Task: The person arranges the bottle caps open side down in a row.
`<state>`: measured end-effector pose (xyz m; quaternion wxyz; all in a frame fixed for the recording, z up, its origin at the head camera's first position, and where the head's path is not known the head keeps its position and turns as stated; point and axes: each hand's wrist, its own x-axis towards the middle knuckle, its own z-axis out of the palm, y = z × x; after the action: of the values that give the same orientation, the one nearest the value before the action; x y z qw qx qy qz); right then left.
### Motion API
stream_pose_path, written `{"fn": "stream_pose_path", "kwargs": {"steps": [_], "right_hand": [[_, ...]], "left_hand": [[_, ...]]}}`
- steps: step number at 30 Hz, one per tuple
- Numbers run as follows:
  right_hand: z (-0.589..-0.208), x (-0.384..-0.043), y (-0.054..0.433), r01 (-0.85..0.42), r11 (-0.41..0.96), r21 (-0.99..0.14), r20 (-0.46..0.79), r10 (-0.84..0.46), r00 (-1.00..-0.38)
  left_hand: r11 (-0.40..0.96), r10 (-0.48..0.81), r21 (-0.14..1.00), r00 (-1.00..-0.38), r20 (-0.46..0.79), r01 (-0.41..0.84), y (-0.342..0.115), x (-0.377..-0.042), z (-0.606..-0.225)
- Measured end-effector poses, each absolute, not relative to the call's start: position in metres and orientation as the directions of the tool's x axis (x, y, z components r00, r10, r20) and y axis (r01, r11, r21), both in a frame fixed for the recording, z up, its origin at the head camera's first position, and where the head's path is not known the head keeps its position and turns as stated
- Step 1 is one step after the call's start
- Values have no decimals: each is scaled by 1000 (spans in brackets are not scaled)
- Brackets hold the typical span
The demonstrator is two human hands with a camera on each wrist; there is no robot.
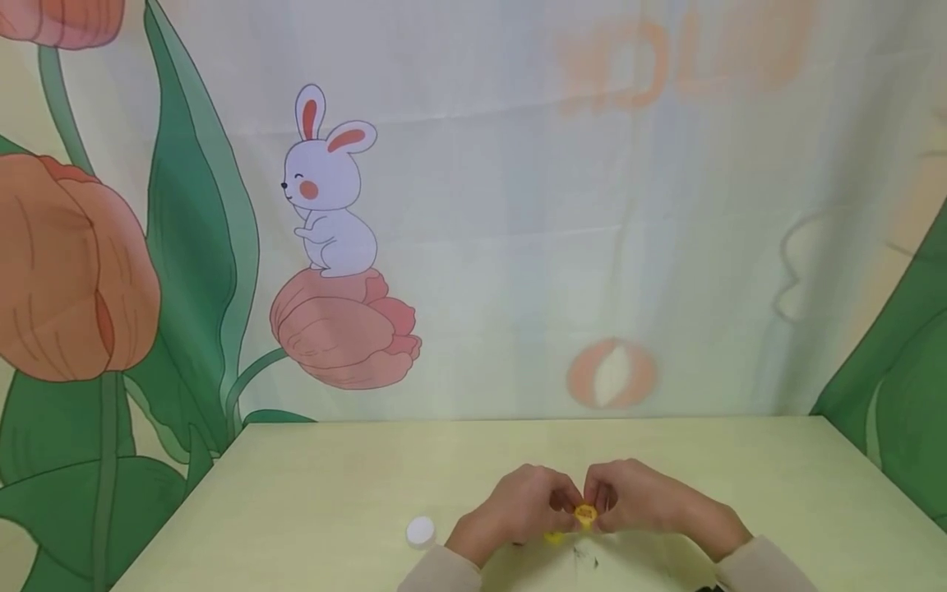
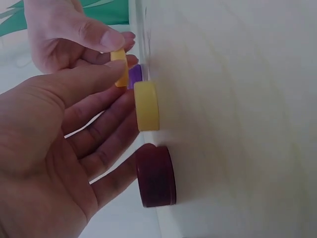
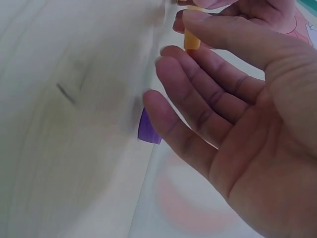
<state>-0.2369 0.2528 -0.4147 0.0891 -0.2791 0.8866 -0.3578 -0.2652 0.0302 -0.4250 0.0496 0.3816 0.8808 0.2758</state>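
Observation:
A small orange-yellow disc (image 1: 586, 515) with dark print on its face is held between both hands, above the table. My left hand (image 1: 518, 501) pinches one side with its thumb and a finger, the other fingers loosely spread. From the opposite side my right hand (image 1: 644, 493) pinches it too. Below the left hand, a second yellow disc (image 2: 147, 106) and a dark red disc (image 2: 156, 176) lie on the table. A purple disc (image 3: 149, 128) lies near the right hand's fingers and is partly covered by them.
On the pale table (image 1: 311, 493), a white disc (image 1: 421, 532) lies left of the left hand. Dark marks (image 1: 584, 559) show on the tabletop in front of the hands. Behind the table hangs a printed curtain (image 1: 481, 247) with a rabbit and tulips.

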Motion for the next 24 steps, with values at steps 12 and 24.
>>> {"fn": "stream_pose_path", "kwargs": {"steps": [12, 24], "right_hand": [[-420, -236, 253, -450, 612, -650, 34, -568, -822], [-424, -237, 255, -438, 633, -638, 20, -555, -832]], "left_hand": [[607, 703, 410, -700, 122, 681, 39, -258, -426], [614, 701, 405, -704, 114, 677, 40, -258, -428]]}}
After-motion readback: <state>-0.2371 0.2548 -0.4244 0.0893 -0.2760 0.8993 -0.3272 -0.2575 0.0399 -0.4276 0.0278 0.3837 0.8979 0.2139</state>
